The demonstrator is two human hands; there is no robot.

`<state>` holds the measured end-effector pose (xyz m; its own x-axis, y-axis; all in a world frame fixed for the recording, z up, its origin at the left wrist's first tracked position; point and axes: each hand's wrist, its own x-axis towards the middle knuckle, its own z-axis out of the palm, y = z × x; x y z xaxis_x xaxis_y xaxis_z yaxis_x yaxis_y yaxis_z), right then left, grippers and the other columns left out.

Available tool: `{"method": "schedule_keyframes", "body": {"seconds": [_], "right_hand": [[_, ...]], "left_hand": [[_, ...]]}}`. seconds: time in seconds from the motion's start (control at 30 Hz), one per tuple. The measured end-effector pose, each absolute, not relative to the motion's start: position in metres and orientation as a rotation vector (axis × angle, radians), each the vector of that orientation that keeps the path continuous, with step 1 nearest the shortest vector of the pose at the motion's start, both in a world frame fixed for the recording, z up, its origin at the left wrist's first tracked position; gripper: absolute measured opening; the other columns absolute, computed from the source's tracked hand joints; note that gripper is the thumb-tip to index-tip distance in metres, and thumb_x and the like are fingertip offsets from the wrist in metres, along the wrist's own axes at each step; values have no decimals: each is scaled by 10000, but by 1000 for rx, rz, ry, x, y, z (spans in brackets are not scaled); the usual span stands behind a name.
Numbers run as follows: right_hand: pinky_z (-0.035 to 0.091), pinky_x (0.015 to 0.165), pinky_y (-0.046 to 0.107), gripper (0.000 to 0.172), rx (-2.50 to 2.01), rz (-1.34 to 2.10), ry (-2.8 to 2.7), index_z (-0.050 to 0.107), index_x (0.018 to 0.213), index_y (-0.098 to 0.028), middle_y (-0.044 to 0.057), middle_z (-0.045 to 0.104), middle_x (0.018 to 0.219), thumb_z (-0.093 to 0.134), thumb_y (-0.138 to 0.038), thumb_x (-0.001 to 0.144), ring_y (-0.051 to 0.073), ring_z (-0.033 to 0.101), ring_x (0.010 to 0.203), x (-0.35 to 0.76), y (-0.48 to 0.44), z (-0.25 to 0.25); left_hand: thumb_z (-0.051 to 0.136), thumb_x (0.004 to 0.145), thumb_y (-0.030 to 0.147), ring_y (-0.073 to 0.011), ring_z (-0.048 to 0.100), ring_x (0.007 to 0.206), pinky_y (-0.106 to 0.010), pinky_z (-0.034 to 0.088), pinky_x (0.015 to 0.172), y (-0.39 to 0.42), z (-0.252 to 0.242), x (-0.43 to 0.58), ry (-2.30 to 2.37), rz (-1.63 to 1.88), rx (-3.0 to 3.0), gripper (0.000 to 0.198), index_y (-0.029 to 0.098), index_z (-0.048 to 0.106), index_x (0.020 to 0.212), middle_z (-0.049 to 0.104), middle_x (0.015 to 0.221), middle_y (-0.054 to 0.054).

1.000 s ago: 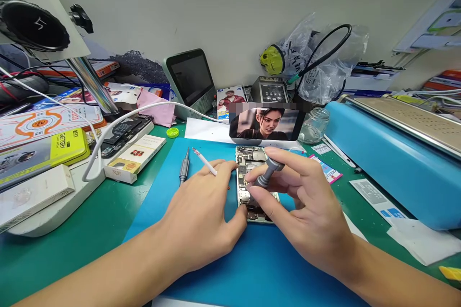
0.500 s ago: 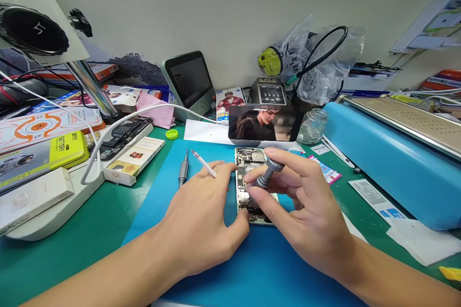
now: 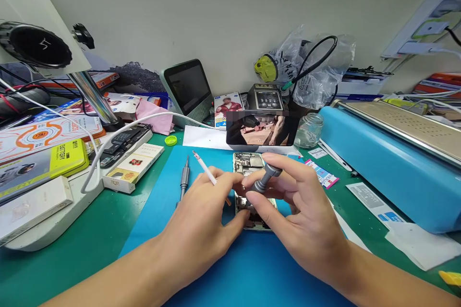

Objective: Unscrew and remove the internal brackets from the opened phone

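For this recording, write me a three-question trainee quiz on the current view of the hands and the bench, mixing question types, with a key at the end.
1. What tool does the right hand hold over the opened phone?
2. True or false: the glass jar stands to the left of the upright screen playing a video.
3. Fill in the blank: between the fingers of the left hand sits a white ____.

Key:
1. A grey screwdriver.
2. False; the glass jar is to the right of the upright screen.
3. Cigarette.
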<state>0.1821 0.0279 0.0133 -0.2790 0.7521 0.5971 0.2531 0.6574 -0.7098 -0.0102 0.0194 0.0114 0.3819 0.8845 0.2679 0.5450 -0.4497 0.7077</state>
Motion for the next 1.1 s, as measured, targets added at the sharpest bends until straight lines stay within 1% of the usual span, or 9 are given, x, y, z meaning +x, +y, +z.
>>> {"method": "schedule_keyframes", "body": {"seconds": [0.13, 0.27, 0.33, 0.47, 0.6, 0.73, 1.1], "right_hand": [[684, 898, 217, 552, -781, 567, -1863, 467, 1462, -356, -4, 748, 1086, 649, -122, 997, 126, 792, 982, 182, 28, 13], [700, 891, 262, 599, -742, 413, -1926, 447, 1494, -338, 19, 757, 1121, 659, -109, 983, 162, 798, 992, 184, 27, 13], [699, 898, 280, 630, -693, 283, -1993, 425, 1516, -309, 44, 764, 1174, 662, -92, 974, 175, 798, 999, 185, 26, 14], [654, 991, 267, 634, -627, 115, -2083, 407, 1517, -230, 83, 767, 1244, 665, -58, 964, 172, 780, 1090, 187, 24, 17], [607, 1045, 214, 600, -610, 89, -2087, 422, 1496, -180, 96, 751, 1290, 673, -51, 966, 138, 756, 1149, 187, 26, 17], [579, 1078, 197, 563, -582, 77, -2083, 435, 1476, -146, 105, 744, 1297, 669, -49, 973, 124, 740, 1178, 186, 27, 16], [593, 1068, 220, 623, -583, 136, -2076, 423, 1500, -171, 88, 733, 1291, 681, -20, 953, 125, 736, 1170, 188, 28, 14]], "left_hand": [[622, 981, 147, -259, 570, 1056, -384, 455, 826, 19, 12, -10, 1210, 850, 2069, 234, 288, 596, 1166, 714, 1117, 12], [606, 977, 128, -255, 568, 998, -365, 433, 784, 16, 15, -9, 1220, 830, 2014, 234, 305, 608, 1130, 678, 1077, 11], [591, 968, 103, -252, 560, 970, -357, 419, 773, 15, 16, -9, 1225, 828, 2008, 238, 302, 608, 1097, 658, 1033, 9], [596, 938, 66, -242, 535, 943, -341, 387, 769, 15, 13, -9, 1172, 864, 2032, 240, 284, 586, 1038, 628, 1000, 12], [600, 938, 61, -233, 514, 921, -328, 359, 758, 17, 10, -10, 1152, 872, 2026, 237, 281, 567, 1019, 610, 982, 23], [609, 924, 54, -231, 505, 916, -320, 338, 738, 19, 9, -9, 1149, 876, 2008, 234, 271, 541, 979, 591, 974, 24], [628, 917, 45, -226, 517, 916, -316, 345, 734, 20, 10, -9, 1128, 857, 1989, 244, 266, 540, 974, 587, 960, 26]]}}
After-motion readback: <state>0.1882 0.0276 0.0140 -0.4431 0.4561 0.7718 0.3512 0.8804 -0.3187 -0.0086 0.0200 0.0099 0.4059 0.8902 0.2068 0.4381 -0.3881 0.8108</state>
